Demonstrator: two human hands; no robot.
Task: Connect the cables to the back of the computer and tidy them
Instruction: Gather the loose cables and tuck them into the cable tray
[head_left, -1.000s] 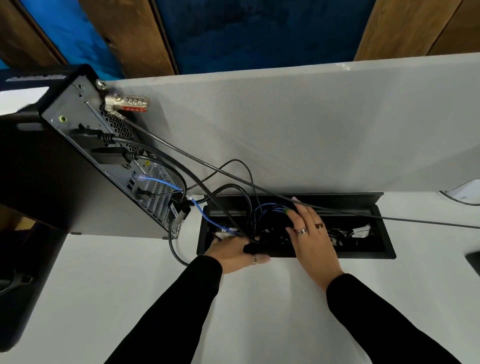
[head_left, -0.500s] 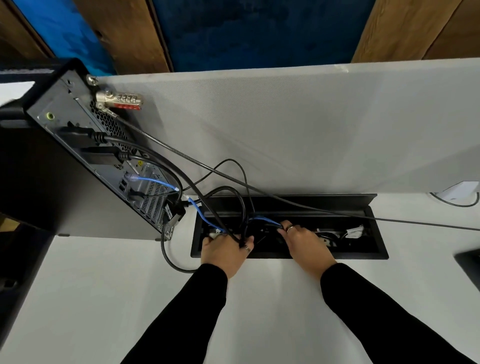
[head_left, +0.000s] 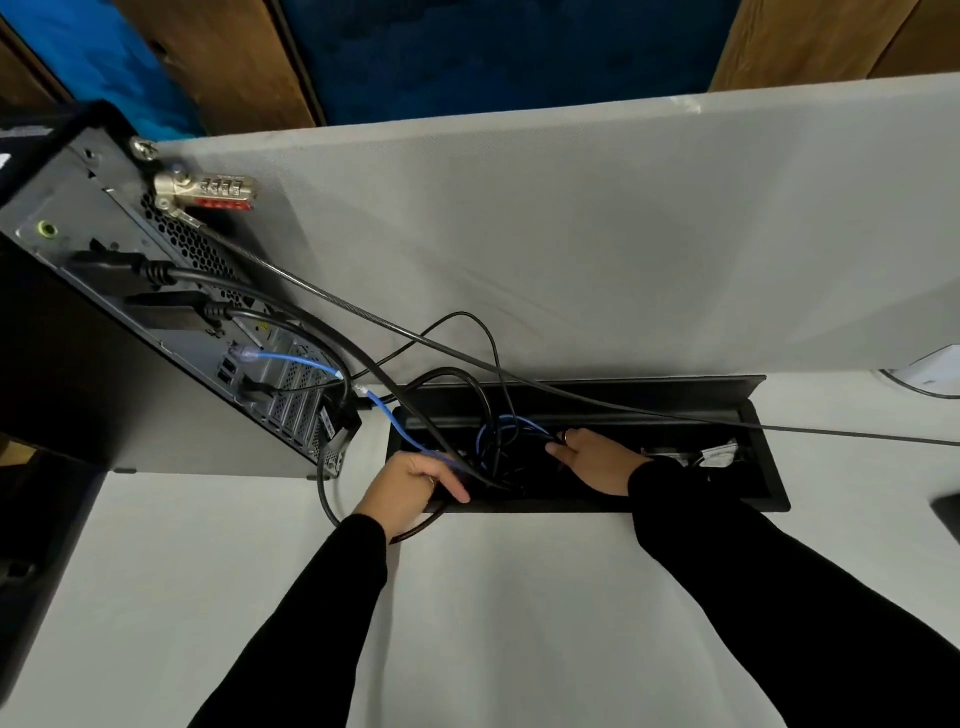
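Observation:
A black computer tower (head_left: 104, 395) stands at the left with its rear panel facing right. Black cables (head_left: 291, 301) and a blue network cable (head_left: 296, 359) are plugged into it and run down into an open black cable tray (head_left: 769, 467) sunk in the white desk. My left hand (head_left: 415, 486) grips the blue cable and a black cable at the tray's left end. My right hand (head_left: 597, 460) reaches into the tray's middle, its fingers curled among the blue loops (head_left: 506, 426); what it holds is hidden.
A combination lock (head_left: 208, 192) hangs on the tower's top corner, and its steel cable (head_left: 519, 379) crosses over the tray to the right. A grey divider panel (head_left: 571, 234) stands behind. A white object (head_left: 935, 371) sits far right; the white desk (head_left: 493, 597) lies in front.
Both hands have gone deeper into the tray. My left hand has closed around the blue and black cables, and a black loop has been drawn out onto the desk at the left.

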